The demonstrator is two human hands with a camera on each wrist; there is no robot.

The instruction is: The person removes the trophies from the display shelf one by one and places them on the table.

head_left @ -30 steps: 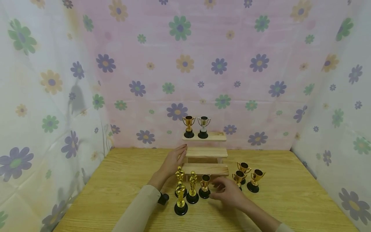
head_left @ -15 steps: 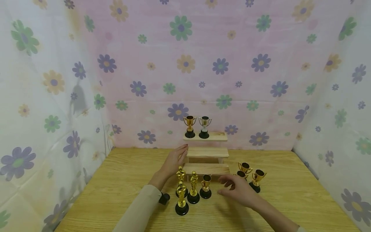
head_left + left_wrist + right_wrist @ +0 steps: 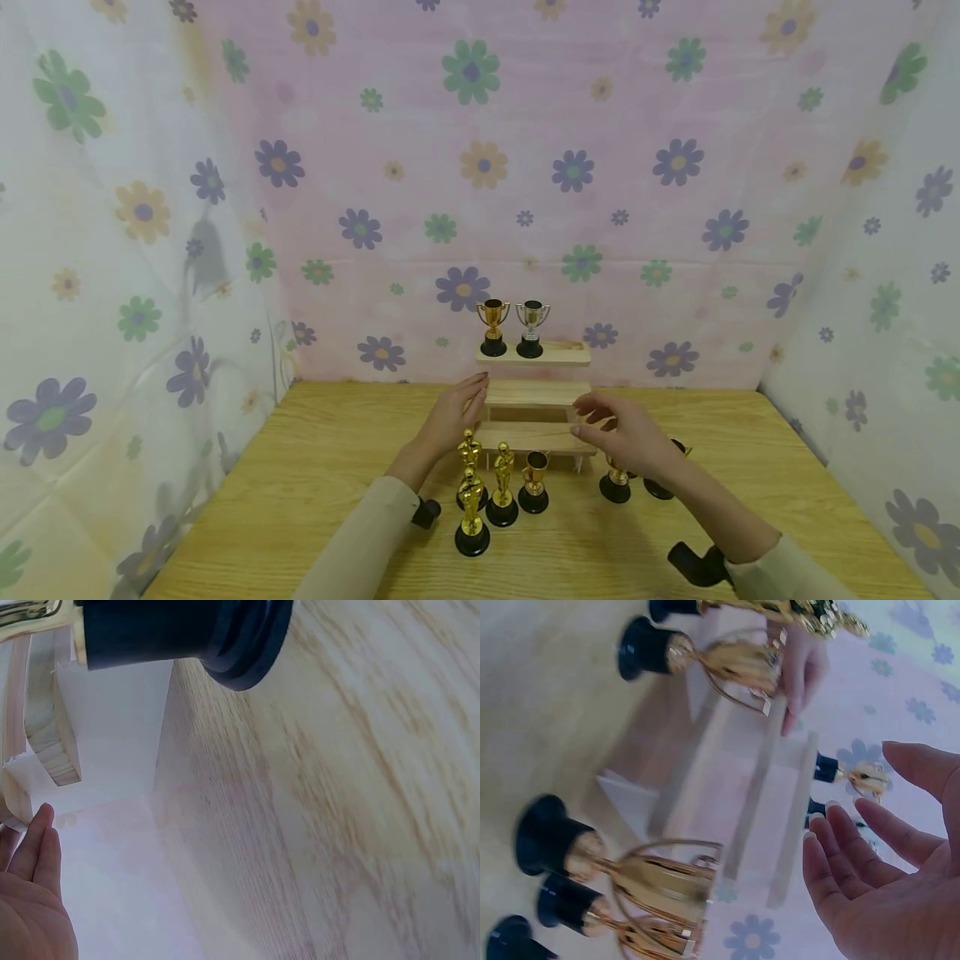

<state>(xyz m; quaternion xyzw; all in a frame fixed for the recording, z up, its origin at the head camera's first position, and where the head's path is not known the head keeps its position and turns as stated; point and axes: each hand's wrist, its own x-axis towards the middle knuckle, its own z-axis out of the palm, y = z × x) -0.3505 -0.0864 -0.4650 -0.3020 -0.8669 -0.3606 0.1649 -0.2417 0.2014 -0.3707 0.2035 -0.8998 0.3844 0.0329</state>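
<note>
A three-tier wooden stand (image 3: pixel 538 394) is in the middle of the head view. My left hand (image 3: pixel 447 423) lies along its left side with fairly straight fingers; in the left wrist view the fingertips (image 3: pixel 46 817) are by a tier's end. My right hand (image 3: pixel 630 435) hovers by the stand's right end, fingers loosely bent and nothing held; whether it touches the wood, I cannot tell. On the top tier stand a gold trophy cup (image 3: pixel 492 315) and a silver trophy cup (image 3: pixel 532 317). Another gold trophy cup (image 3: pixel 535 477) stands before the bottom tier.
Several gold figure statuettes (image 3: pixel 471 504) on black bases stand at the front left of the stand. More gold cups (image 3: pixel 615 483) are at the right, partly hidden by my right hand. Flowered cloth (image 3: pixel 480 167) surrounds the wooden table (image 3: pixel 322 500) at the back and sides.
My right hand has moved away from the gold cup in front of the stand, rightward and then up to the stand's right end. My left hand has stayed at the left side.
</note>
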